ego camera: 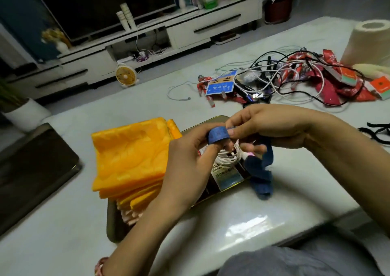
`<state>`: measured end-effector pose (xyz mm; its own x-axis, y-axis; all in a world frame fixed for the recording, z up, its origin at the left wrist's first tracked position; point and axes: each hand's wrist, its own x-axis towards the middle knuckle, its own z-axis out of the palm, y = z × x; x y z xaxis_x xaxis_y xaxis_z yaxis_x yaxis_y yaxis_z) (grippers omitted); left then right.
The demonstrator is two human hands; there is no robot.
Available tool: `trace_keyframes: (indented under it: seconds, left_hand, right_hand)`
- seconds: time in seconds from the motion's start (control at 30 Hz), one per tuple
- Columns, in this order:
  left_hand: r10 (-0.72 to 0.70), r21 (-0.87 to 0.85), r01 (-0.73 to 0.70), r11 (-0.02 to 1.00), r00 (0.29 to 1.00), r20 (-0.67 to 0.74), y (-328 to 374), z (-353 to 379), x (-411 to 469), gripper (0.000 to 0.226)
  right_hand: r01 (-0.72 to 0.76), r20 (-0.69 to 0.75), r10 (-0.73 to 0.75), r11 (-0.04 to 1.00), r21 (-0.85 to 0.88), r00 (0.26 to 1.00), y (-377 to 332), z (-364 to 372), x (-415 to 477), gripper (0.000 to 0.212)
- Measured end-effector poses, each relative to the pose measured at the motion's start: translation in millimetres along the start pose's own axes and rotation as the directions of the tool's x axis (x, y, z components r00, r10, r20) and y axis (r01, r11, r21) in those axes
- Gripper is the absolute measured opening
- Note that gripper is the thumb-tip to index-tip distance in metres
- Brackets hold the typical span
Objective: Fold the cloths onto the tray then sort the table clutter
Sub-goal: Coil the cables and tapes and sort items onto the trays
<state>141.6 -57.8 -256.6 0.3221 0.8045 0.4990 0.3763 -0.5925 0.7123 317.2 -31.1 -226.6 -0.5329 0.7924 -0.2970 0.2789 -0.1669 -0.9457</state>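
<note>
The blue strap [218,135], a flat woven band, is looped round the forefinger of the left hand [187,155], which holds it; the right hand [272,125] pinches the band just beside that loop. Its limp tail hangs down to the right, ending on the glossy surface [242,223] beside the tray [111,223]. Satiny folded yellow cloths [130,155] lie stacked in the tray; tangled cables [295,75] lie well beyond the right hand
</note>
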Motion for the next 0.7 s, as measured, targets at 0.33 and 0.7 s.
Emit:
trace_keyframes:
  seconds: [0.33, 0.7]
  left_hand:
    - [-0.121, -0.001, 0.122, 0.993, 0.985, -0.122, 3, 28, -7, 0.02]
    - [-0.04, 0.073, 0.041, 0.996, 0.999, -0.008, -26, 75, -46, 0.035]
  right_hand:
    - [0.021, -0.004, -0.022, 0.999, -0.048, 1.0, 9, 3, -12, 0.029]
    - [-0.117, -0.299, 0.016, 0.939, -0.323, 0.954, 57, 13, -27, 0.02]
